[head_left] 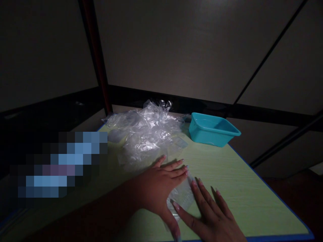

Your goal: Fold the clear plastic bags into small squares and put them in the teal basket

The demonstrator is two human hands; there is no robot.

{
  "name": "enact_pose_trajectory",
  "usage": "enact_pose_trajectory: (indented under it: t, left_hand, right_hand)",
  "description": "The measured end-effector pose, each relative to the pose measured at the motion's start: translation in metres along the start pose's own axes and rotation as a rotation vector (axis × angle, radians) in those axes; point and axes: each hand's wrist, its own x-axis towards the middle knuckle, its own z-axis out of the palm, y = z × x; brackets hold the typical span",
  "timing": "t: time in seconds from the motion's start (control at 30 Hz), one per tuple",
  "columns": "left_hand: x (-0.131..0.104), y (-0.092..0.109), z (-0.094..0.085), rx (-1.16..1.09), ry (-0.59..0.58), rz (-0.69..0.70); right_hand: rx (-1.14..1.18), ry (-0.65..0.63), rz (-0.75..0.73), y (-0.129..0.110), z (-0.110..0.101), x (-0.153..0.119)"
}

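Note:
A clear plastic bag point(186, 194) lies flat on the light green table, partly covered by both hands. My left hand point(157, 183) rests palm down over its left side, fingers stretched and spread toward the right. Across from it, my right hand point(212, 211) presses its fingertips on the bag's right edge, its fingers apart. Just beyond my left hand spreads a loose heap of crumpled clear plastic bags point(148, 131). How many are in the heap I cannot tell.
A turquoise plastic basin point(210, 132) stands at the table's far right edge. The table point(242, 188) has a blue rim. Dark panelled walls point(171, 50) rise behind it. A blurred-out patch point(63, 168) covers the left edge.

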Motion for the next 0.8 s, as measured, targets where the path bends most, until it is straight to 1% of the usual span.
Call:
enact_pose_trajectory:
  t: [0.2, 0.27, 0.4, 0.47, 0.53, 0.6, 0.67, 0.8]
  left_hand:
    - [-0.002, 0.000, 0.001, 0.033, -0.023, 0.009]
    - [-0.002, 0.002, 0.000, 0.037, -0.019, 0.008]
    - [-0.001, 0.012, -0.006, 0.029, 0.024, 0.010]
    - [-0.001, 0.018, -0.009, 0.040, 0.057, 0.020]
    - [-0.001, 0.024, -0.011, 0.058, 0.066, 0.047]
    - [-0.003, 0.029, -0.010, 0.065, 0.058, 0.061]
    - [-0.005, 0.031, -0.007, 0.055, 0.065, 0.045]
    - [-0.009, 0.031, -0.001, 0.000, 0.075, 0.021]
  right_hand:
    - [0.053, 0.032, 0.022, 0.001, -0.001, -0.001]
    - [0.079, 0.024, 0.047, 0.001, -0.003, -0.002]
    - [0.100, 0.004, 0.098, -0.002, -0.002, -0.005]
    - [0.099, 0.004, 0.125, -0.004, 0.001, -0.007]
    - [0.100, 0.013, 0.159, -0.007, 0.006, -0.009]
    - [0.105, 0.044, 0.182, -0.008, 0.011, -0.012]
    - [0.131, 0.061, 0.190, -0.008, 0.015, -0.015]
    - [0.125, 0.100, 0.133, -0.005, 0.018, -0.014]
